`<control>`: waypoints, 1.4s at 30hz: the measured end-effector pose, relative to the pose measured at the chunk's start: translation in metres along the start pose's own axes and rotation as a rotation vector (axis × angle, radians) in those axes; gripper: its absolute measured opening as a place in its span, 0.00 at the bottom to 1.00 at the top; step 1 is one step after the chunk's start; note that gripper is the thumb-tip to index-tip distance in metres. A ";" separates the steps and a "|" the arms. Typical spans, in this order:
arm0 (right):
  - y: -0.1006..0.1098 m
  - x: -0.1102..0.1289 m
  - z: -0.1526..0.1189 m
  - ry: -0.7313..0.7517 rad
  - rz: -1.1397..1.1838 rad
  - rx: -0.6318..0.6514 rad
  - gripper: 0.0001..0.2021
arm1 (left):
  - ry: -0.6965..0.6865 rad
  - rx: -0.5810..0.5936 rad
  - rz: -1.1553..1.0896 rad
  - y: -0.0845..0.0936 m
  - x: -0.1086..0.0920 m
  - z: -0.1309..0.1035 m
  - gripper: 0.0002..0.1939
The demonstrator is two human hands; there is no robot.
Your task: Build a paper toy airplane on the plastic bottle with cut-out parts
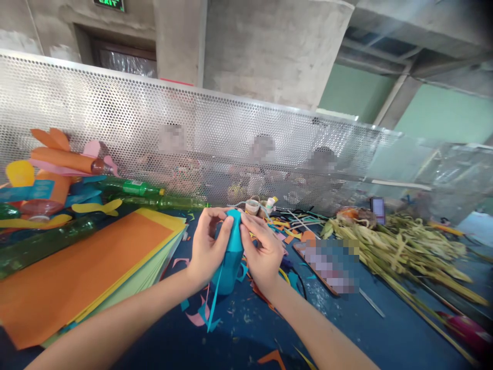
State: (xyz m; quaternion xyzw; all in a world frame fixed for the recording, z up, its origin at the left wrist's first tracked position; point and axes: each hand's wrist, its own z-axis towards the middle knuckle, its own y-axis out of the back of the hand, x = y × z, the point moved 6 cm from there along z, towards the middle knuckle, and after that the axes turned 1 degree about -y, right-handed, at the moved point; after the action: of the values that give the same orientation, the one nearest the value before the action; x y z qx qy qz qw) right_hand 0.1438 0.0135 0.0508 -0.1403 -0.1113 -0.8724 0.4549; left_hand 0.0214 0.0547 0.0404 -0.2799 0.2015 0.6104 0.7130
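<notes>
A blue paper piece (231,257), folded into a narrow upright shape, stands between my hands at the middle of the view. My left hand (210,246) pinches its upper left edge between thumb and fingers. On the other side, my right hand (264,249) grips the top right edge with thumb and fingertips. A thin blue strip (215,300) hangs down from the paper toward the table. Small pink and blue paper scraps (198,316) lie just below.
Orange and yellow sheets (96,267) are stacked at left, beside green bottles (134,187) and paper-covered bottles (65,159). A phone (323,267) and dried leaves (385,246) lie at right. A perforated metal screen (215,139) stands behind, with people beyond it.
</notes>
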 end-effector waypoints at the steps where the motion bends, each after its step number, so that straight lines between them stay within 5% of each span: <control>1: 0.000 0.001 0.000 0.005 0.001 -0.002 0.15 | -0.009 -0.003 -0.012 0.000 0.000 0.000 0.02; 9: 0.000 0.003 0.000 0.040 -0.017 -0.003 0.15 | -0.034 -0.033 -0.015 0.000 -0.002 -0.003 0.02; 29: 0.000 0.000 0.000 0.008 -0.013 0.010 0.14 | -0.035 0.100 -0.030 -0.004 0.001 0.003 0.04; 42: 0.000 -0.001 0.000 0.023 0.013 0.017 0.16 | -0.054 0.039 -0.012 -0.001 0.001 -0.002 0.02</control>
State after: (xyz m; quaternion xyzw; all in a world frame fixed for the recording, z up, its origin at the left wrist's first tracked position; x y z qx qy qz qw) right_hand 0.1440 0.0143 0.0505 -0.1272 -0.1129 -0.8700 0.4628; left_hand 0.0223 0.0544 0.0383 -0.2508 0.1925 0.6093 0.7272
